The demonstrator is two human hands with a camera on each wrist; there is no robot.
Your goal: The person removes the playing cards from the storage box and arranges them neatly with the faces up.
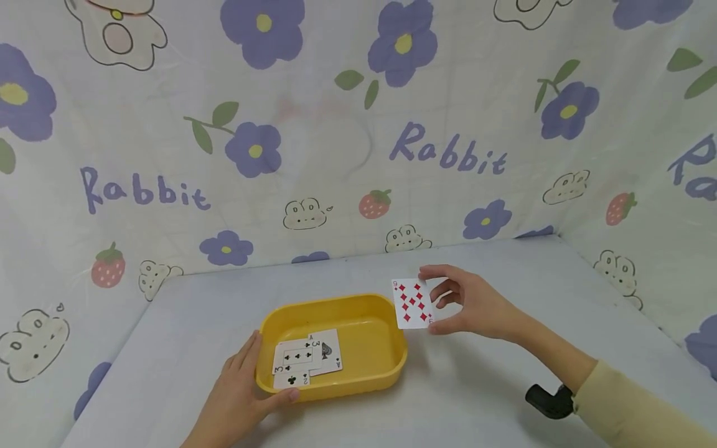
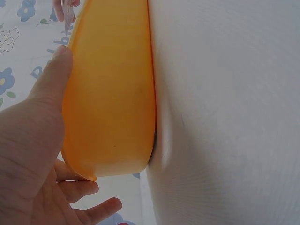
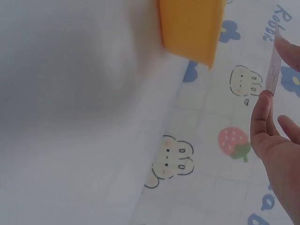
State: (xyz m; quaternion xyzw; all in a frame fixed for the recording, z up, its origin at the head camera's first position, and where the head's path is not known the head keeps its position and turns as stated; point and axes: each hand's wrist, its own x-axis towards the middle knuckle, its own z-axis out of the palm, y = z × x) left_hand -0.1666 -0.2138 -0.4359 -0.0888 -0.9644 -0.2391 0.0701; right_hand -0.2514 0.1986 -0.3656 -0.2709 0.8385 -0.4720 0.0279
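Note:
In the head view my right hand (image 1: 470, 305) pinches a nine of diamonds playing card (image 1: 411, 303) by its top and bottom edges, thumb below and index finger above. The card's face is toward the head camera, and its left side overlaps the right rim of a yellow plastic tray (image 1: 361, 393). My left hand (image 1: 232, 389) holds the tray's near left corner, thumb at the front rim and fingers along the left side. Inside the tray's left half, a three of clubs (image 1: 297, 356) overlaps a two of clubs (image 1: 292, 379) and an ace of spades (image 1: 332, 351).
The tray stands on a white-covered table (image 1: 442, 410). Behind it rises a cloth backdrop (image 1: 325, 149) printed with flowers, rabbits and strawberries, and it continues along both sides. A black curved object (image 1: 549, 401) shows at the right sleeve.

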